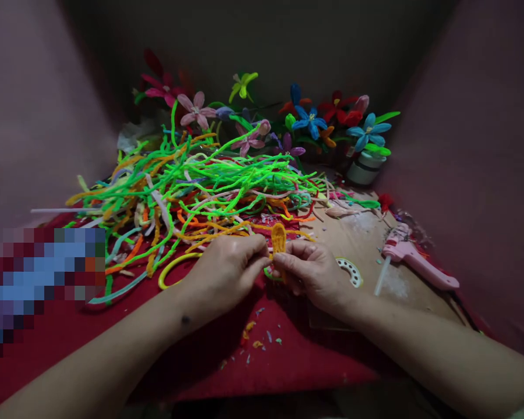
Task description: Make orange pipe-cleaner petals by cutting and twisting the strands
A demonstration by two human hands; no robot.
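My left hand [229,269] and my right hand [312,273] meet at the middle of a red cloth [288,355]. Both pinch the lower end of a small orange pipe-cleaner loop [278,237], bent into a petal shape and standing upright between the fingertips. Just behind the hands lies a big tangled pile of pipe cleaners [192,186], mostly green and orange. A yellow curved pipe cleaner [172,269] lies left of my left hand.
Finished pipe-cleaner flowers [310,119] in pink, blue, red and green stand at the back, some in a white pot [365,169]. A pink glue gun [413,259] lies on a brown board [367,233] at right. Small cuttings litter the cloth.
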